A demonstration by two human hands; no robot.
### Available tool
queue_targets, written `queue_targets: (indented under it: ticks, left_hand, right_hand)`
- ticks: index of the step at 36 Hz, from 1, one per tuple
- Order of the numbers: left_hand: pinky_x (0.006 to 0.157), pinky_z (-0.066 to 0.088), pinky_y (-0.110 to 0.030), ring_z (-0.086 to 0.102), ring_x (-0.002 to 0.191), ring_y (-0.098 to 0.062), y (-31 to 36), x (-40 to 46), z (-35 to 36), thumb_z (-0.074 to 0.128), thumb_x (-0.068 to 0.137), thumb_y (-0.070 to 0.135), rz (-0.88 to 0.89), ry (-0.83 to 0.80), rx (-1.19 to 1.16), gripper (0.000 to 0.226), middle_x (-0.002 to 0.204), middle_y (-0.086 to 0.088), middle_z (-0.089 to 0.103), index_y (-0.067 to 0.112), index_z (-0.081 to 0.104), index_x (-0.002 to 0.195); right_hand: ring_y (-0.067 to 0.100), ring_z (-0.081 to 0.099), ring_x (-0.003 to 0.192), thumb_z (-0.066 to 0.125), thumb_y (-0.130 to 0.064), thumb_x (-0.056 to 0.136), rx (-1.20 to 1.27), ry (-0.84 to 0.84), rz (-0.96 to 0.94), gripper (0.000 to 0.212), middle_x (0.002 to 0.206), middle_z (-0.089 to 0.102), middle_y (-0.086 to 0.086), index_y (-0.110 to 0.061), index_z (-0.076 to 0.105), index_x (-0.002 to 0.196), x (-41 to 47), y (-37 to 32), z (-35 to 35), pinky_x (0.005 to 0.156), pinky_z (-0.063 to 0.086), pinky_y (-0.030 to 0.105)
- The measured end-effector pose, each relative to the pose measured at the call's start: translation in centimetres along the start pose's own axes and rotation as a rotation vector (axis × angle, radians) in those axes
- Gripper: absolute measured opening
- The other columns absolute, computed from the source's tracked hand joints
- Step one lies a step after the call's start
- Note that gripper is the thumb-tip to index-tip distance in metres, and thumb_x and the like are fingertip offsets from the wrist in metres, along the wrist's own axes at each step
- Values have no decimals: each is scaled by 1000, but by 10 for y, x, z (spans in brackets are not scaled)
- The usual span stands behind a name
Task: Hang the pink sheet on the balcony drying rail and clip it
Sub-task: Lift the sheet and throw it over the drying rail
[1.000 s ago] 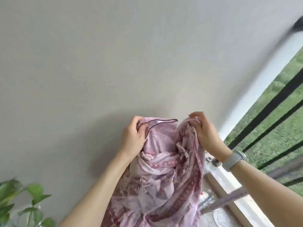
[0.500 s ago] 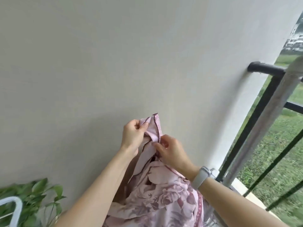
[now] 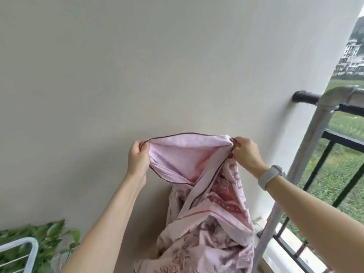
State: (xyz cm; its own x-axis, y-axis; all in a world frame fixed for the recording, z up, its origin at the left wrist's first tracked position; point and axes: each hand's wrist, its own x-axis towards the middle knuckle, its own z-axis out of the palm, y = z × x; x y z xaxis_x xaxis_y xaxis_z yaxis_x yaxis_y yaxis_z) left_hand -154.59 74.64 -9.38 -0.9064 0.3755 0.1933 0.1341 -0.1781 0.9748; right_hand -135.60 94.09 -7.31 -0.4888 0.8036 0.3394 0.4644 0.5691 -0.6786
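Note:
The pink sheet point(image 3: 204, 209), with a floral print and a dark piped hem, hangs bunched in front of a pale wall. My left hand point(image 3: 137, 158) pinches the hem at its left end. My right hand point(image 3: 246, 152), with a grey watch on the wrist, pinches the same hem farther right. Between them the edge is pulled wide and shows the plain pink underside. The grey metal drying rail point(image 3: 307, 154) stands at the right, its upright post running down past the sheet's right side. No clips are visible.
A black balcony railing point(image 3: 342, 140) runs behind the grey post, with grass and distant buildings beyond. Green plant leaves point(image 3: 51, 237) and the corner of a white wire rack point(image 3: 29, 251) sit at the lower left. The wall fills the view ahead.
My hands were close together on the hem half a second ago; now they have moved apart, stretching the edge open. The view has swung right, showing more of the rail.

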Motion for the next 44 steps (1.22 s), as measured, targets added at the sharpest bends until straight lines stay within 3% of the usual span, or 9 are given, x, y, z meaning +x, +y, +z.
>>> queue_targets:
  ticks: [9,18,20,22,24,30,37,42,44]
  left_hand:
    - [78,41,-16,52,87,-12,192,22,13,46,81,13,600,-42,-76,10,94,-3,58,15,51,89]
    - [94,37,-30,50,107,-8,184,-13,32,42,48,88,548,-274,603,107,118,8,47,34,29,139]
    - [87,43,-33,54,101,-13,164,-20,45,50,61,80,527,-308,833,83,115,9,52,36,40,130]
    - [63,39,-31,54,69,-17,146,-16,51,58,76,61,589,-286,813,27,70,13,54,34,55,77]
    - [51,24,-31,30,46,-14,133,-8,48,61,83,44,538,-346,648,51,39,9,31,22,28,51]
    - [56,15,-31,20,59,-12,121,-7,56,64,85,25,373,-447,439,45,59,8,20,19,28,58]
    - [54,28,-21,31,57,-13,137,-12,72,63,86,25,242,-235,196,40,61,1,32,17,38,55]
    - [48,30,-23,36,48,-11,148,-12,61,61,87,26,284,-121,127,44,41,14,32,20,36,52]
    - [45,27,-25,33,46,-11,145,-8,42,61,87,27,302,-110,163,45,42,13,27,21,34,52]
  right_hand:
    - [30,60,71,36,4,79,195,417,-445,34,83,66,18,-5,65,95,89,-162,-108,62,51,41]
    - [19,44,51,46,-2,89,-102,-31,-616,23,56,52,3,-4,57,69,58,-171,-96,44,33,15]
    - [27,52,61,47,-2,86,-109,-81,-660,18,65,61,11,4,62,76,44,-163,-82,52,36,21]
    - [29,57,73,48,-5,86,-114,-99,-673,18,77,67,12,1,65,83,33,-154,-74,64,41,29]
    - [26,59,77,51,-11,87,-114,-76,-614,17,81,68,8,-4,66,85,26,-141,-71,69,44,32]
    - [11,56,62,55,-15,86,149,71,-499,10,68,61,-4,-11,65,86,-19,-94,-36,61,42,27]
    - [11,52,83,58,-60,74,193,-281,-223,50,87,55,-10,-18,46,98,-73,-71,20,69,43,26]
    - [22,51,78,46,-21,90,167,-183,-280,6,84,56,0,-15,47,89,-54,-55,30,66,40,30]
    - [15,41,61,48,-11,90,241,-234,-285,21,64,46,-7,-19,43,71,-42,-55,14,52,34,21]
